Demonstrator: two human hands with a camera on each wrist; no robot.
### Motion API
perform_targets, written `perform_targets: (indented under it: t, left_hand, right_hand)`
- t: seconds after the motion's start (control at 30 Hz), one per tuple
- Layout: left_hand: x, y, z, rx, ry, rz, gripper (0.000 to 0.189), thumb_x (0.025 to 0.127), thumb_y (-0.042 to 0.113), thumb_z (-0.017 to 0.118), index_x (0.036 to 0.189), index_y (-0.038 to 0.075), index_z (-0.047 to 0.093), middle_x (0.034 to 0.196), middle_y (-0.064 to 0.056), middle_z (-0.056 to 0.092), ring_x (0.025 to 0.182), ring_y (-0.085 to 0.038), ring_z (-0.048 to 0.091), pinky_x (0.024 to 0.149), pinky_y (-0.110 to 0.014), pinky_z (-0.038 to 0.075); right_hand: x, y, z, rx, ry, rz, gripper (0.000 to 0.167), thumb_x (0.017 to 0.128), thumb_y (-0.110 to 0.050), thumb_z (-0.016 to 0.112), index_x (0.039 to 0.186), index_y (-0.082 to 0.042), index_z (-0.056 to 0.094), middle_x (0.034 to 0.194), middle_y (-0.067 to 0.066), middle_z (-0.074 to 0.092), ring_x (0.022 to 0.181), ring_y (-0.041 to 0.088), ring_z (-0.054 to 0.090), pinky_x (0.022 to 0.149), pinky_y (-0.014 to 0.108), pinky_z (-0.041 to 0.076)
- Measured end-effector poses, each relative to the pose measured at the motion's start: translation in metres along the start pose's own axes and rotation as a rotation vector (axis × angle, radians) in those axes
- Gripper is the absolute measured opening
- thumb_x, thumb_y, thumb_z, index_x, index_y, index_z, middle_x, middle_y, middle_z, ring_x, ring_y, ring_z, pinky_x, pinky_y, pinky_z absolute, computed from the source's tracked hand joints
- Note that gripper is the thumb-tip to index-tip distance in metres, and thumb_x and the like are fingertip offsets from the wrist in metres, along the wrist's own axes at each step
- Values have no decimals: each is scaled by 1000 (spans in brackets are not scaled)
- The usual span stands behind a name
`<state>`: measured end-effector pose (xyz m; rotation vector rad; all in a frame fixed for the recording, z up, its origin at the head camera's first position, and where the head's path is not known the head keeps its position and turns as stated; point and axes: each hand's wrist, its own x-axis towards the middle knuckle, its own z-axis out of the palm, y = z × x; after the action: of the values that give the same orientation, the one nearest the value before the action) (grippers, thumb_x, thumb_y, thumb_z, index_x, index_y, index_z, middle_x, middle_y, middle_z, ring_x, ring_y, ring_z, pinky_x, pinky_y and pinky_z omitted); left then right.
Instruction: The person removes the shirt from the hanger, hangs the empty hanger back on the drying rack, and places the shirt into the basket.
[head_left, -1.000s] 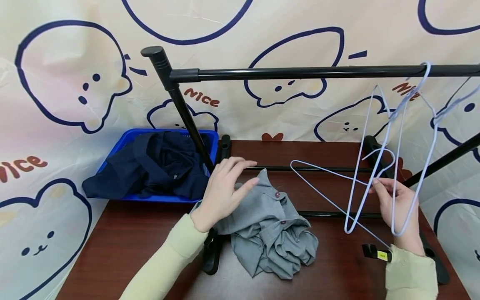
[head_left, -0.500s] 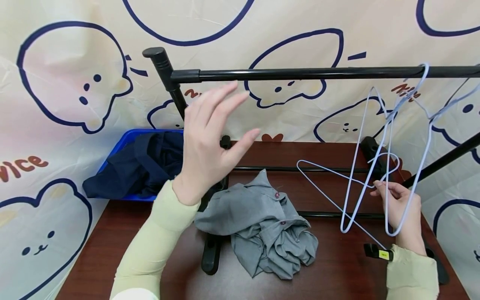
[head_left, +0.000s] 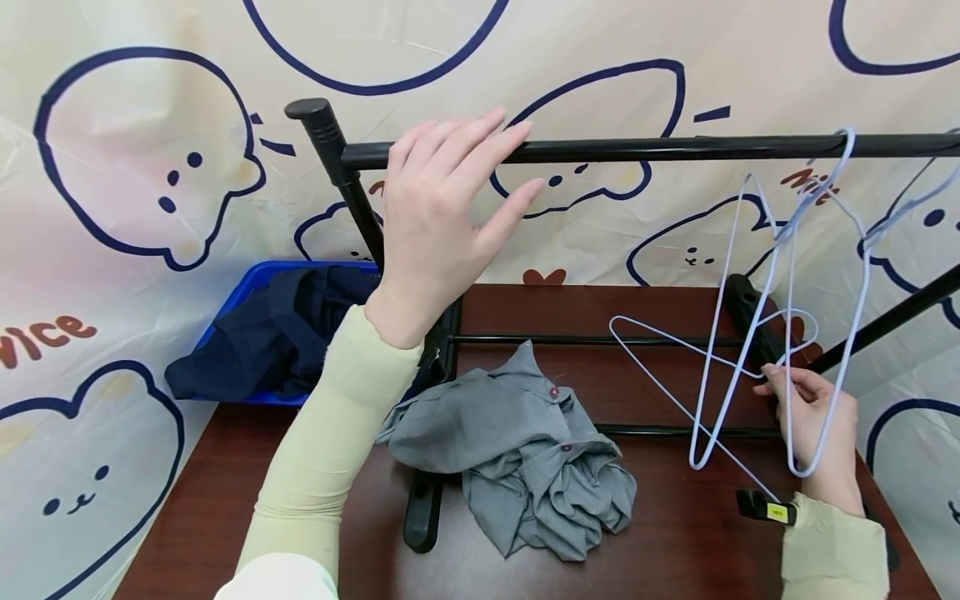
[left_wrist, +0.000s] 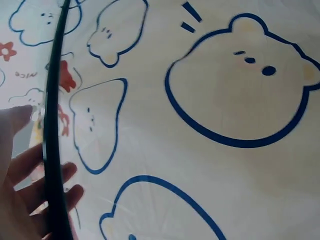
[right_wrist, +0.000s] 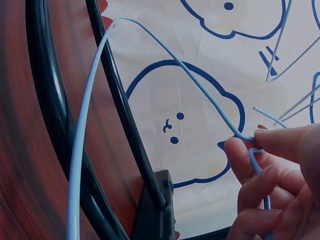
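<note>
My left hand (head_left: 442, 221) is up at the black clothes rail (head_left: 637, 150), near its left end. Its fingers are extended and overlap the rail in the head view; in the left wrist view the rail (left_wrist: 52, 125) passes in front of them, thumb apart. Low on the right, my right hand (head_left: 823, 421) pinches a light blue wire clothes hanger (right_wrist: 75, 190) between thumb and fingers, just below its hook. That hanger's far corner points left. Between the hands, a crumpled grey shirt (head_left: 525, 450) with dark red buttons lies on the table.
Two more light blue hangers (head_left: 817, 193) hang from the rail's right part, in front of my right hand. A blue basket (head_left: 225, 312) holding a navy garment (head_left: 288, 333) stands back left. The rack's lower bars (head_left: 660, 430) and black foot (head_left: 422, 512) cross the brown table.
My left hand has lifted from beside the grey shirt up to the rail. My right hand has shifted slightly right with the hanger, still pinching it.
</note>
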<state>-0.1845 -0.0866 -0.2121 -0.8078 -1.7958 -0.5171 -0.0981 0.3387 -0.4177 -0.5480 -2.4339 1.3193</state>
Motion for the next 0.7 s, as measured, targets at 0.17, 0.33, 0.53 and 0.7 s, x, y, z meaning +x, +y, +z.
perform_targets:
  t: [0.17,0.33,0.53,0.7]
  left_hand:
    - [-1,-2,8,10,73,-19,36,99,37,68,123,11,76,122,-8,72,115,-24,62,107,-36,34]
    - [0,-2,14,46,120,-21,38,96,41,72,119,12,78,117,-6,73,113,-22,63,107,-36,35]
    - [2,1,23,61,227,-53,35,91,43,77,109,13,81,105,-2,76,104,-19,66,100,-35,39]
    - [1,2,25,62,251,-77,34,91,43,77,107,14,82,102,0,76,100,-18,67,99,-34,39]
  right_hand:
    - [4,2,-1,-3,53,67,21,100,-37,65,103,-19,75,69,-27,65,68,-2,54,57,20,35]
    - [7,-1,-5,136,121,133,7,97,-30,70,92,-27,74,67,-17,67,54,5,50,50,19,35]
    - [8,-4,-10,181,218,74,9,95,-27,73,87,-26,72,65,-18,66,51,3,50,48,14,36]
    - [8,-10,-16,306,274,45,6,94,-20,75,88,-21,74,65,-14,68,47,1,53,46,12,40]
